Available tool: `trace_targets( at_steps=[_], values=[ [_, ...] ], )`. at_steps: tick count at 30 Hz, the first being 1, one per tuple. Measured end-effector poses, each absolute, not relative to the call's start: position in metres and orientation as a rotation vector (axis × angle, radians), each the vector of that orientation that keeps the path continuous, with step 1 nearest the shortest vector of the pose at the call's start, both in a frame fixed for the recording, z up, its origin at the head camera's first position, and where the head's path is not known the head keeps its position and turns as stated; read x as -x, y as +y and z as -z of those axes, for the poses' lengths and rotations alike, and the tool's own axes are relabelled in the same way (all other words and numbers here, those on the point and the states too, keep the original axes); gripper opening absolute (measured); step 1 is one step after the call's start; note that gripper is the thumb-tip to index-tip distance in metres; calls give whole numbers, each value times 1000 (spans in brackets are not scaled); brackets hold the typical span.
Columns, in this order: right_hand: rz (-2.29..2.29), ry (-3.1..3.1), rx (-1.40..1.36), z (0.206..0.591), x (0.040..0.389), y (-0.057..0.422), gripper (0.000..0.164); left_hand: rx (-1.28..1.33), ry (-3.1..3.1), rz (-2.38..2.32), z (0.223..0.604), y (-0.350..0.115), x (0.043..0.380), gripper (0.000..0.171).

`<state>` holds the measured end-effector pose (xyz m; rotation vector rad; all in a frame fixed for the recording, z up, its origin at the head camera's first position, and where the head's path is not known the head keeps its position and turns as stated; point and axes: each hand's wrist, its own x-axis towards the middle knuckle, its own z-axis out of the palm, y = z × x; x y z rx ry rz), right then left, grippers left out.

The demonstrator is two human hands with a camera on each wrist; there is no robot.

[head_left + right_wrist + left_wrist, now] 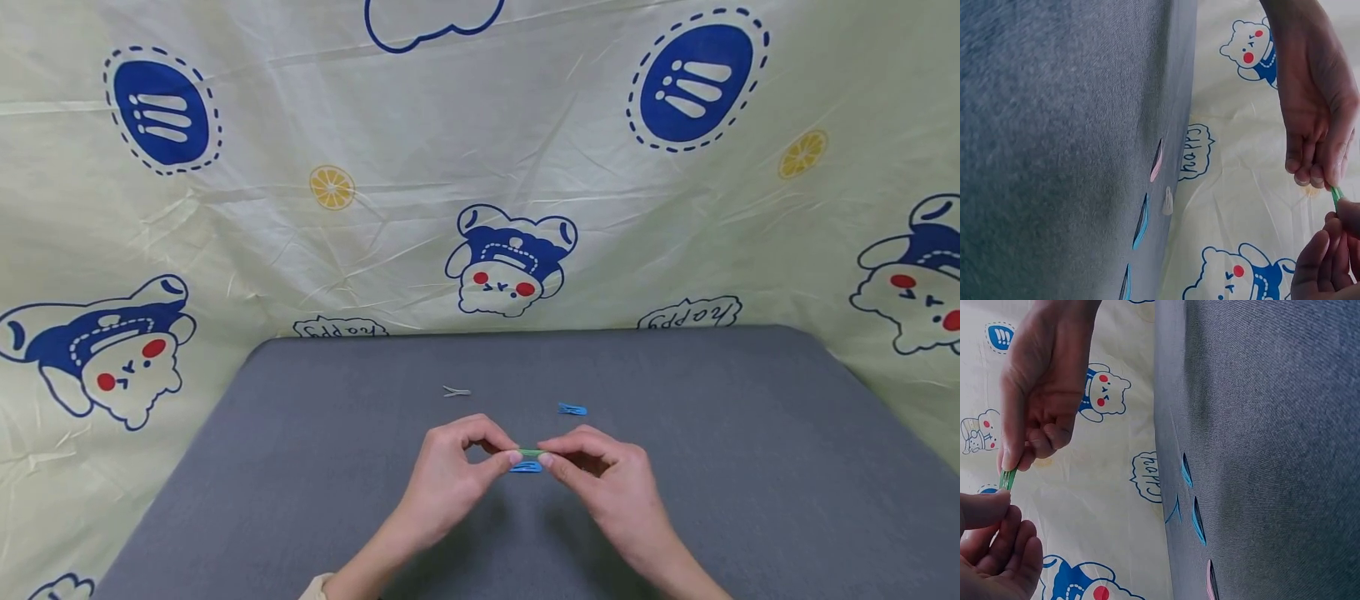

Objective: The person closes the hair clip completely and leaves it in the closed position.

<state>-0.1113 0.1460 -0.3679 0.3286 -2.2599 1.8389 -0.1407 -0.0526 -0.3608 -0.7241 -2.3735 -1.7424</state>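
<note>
A small green snap hair clip (531,452) is held up above the table between both hands. My left hand (459,468) pinches its left end between thumb and index finger. At the other end, the thumb and index finger of my right hand (611,479) grip it. Fingertips cover both ends of the clip. Just below it in the head view lies a blue hair clip (527,467). Another blue clip (572,409) rests farther back to the right. A pale clip (456,391), spread in a V, lies at the back left.
A pink hair clip (1157,161) lies on the table in both wrist views; the head view does not show it. Grey fabric covers the table (735,467). Behind it hangs a cream curtain (420,167) printed with cartoon bears.
</note>
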Motion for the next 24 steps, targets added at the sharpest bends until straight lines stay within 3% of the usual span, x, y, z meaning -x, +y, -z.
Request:
trace_targets(
  at_steps=[10, 24],
  values=[
    [-1816, -2169, -361, 370, 108, 145, 14, 687, -2369, 1777, 358, -49, 135, 11],
    [-1850, -2216, -424, 367, 111, 150, 13, 830, -2471, 1814, 354, -62, 148, 5]
  ],
)
